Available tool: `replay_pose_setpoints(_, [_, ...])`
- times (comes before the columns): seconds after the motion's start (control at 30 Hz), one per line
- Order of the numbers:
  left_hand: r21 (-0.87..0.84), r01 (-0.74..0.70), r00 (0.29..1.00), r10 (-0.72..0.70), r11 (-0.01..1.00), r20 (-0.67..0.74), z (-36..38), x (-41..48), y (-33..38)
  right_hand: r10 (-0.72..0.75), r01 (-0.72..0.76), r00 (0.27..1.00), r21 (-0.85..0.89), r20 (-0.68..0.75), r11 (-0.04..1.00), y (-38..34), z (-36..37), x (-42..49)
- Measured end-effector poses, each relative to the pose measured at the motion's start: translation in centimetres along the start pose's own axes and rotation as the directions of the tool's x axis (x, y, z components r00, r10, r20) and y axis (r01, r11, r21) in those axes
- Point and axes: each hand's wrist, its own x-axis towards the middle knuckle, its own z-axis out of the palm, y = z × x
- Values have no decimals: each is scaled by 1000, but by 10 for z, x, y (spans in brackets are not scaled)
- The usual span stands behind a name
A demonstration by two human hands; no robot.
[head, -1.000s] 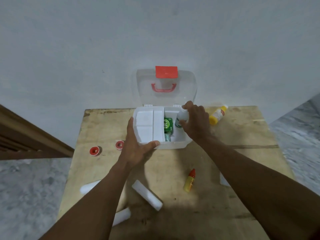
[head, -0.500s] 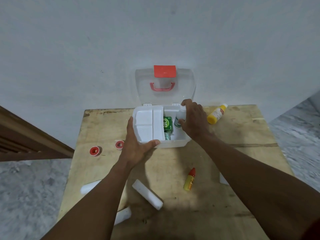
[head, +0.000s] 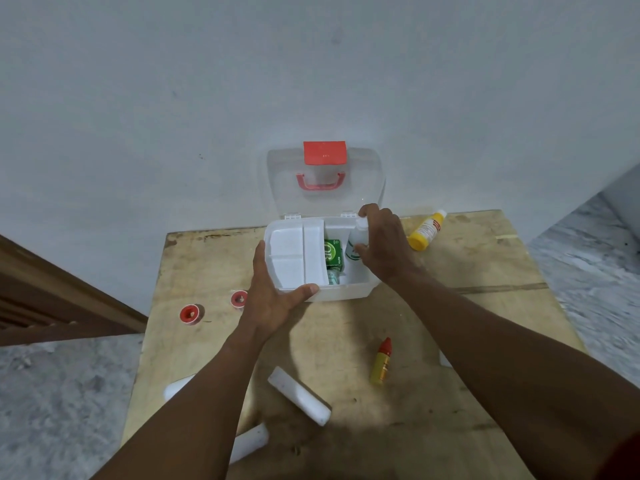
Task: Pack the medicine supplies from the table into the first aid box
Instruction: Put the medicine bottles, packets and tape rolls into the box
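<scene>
The white first aid box [head: 346,293] stands open at the table's far middle, its clear lid [head: 367,188] with red latch and handle upright against the wall. My left hand [head: 273,292] grips the box's front left corner. My right hand [head: 384,247] holds a white bottle [head: 356,242] with green print upright inside the box's right part. A green pack [head: 333,252] lies in the box beside a white tray insert [head: 298,254]. On the table lie a yellow bottle [head: 426,230], a small yellow dropper with red cap [head: 381,362] and three white rolls [head: 299,396].
Two red-and-white tape spools [head: 189,314] sit on the wooden table [head: 467,271] left of the box. The wall rises right behind the table. A wooden rail is at the far left, grey floor on both sides.
My right hand has shifted the white bottle slightly toward the box's back right corner. My left hand keeps its hold on the box.
</scene>
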Motion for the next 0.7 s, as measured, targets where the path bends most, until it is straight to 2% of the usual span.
replay_pose_setpoints(0.17, [-3, -24, 1000, 24, 1000, 7, 1, -1, 2, 3, -2, 1000, 56, -17, 998, 0, -9, -5])
replay_pose_setpoints(0.27, [-7, -30, 999, 30, 1000, 15, 1, -2, 3, 52, -45, 997, 111, -61, 993, 4, -18, -13])
replay_pose_setpoints(0.4, [12, -24, 999, 24, 1000, 22, 1, -2, 0, 203, -183, 974, 174, -100, 967, 13, -35, -26])
replay_pose_setpoints(0.53, [15, 10, 1000, -10, 1000, 18, 0, -1, -1, 419, -395, 905, 229, -68, 890, 28, -53, -38])
replay_pose_setpoints(0.7, [74, 81, 997, -82, 994, 2, 0, 0, -7, 546, -516, 837, 273, -42, 812, 49, -63, -37])
